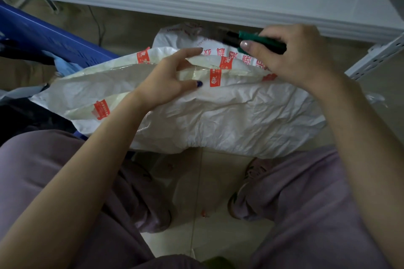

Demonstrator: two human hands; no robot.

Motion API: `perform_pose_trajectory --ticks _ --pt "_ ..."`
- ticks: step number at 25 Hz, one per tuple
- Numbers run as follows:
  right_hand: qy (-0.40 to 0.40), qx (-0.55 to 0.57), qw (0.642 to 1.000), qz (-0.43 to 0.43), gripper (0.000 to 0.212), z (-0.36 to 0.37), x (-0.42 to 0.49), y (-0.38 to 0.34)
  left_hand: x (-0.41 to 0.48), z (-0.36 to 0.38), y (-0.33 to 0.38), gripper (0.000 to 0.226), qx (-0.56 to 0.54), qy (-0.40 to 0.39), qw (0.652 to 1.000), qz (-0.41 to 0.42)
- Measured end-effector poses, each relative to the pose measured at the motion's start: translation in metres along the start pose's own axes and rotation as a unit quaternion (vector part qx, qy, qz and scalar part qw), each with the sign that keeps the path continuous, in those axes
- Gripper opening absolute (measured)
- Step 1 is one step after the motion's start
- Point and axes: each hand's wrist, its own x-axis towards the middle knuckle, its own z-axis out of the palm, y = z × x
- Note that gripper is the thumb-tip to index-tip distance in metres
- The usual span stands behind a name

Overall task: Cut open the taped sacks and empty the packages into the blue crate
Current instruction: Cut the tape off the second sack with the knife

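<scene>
A white woven sack [218, 113], sealed with clear tape printed in red, lies across the floor in front of my knees. My left hand [170, 78] pinches a fold of the sack's taped top edge between thumb and fingers. To its right, my right hand [295, 54] grips a green and black cutter [258, 42] just above the taped seam; its blade is hidden. The blue crate [50, 35] stands at the left, partly behind the sack.
A white table edge [196, 6] runs overhead along the back, with a white perforated metal leg [376, 57] at the right. Dark bags and a pale blue package [63, 65] lie at the left by the crate. My shoes stand on the tiled floor [207, 192] below.
</scene>
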Motion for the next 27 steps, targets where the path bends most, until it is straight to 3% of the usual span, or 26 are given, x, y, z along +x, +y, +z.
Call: perform_pose_trajectory --ticks 6,27 --pt "-0.047 -0.174 0.983 -0.039 0.044 0.005 0.0 -0.015 0.003 0.001 -0.002 0.063 -0.005 -0.01 1.0 -0.013" --pt "-0.054 -0.343 0.935 -0.078 0.049 0.023 -0.002 -0.046 0.002 -0.002 -0.008 0.075 0.107 -0.024 0.994 -0.015"
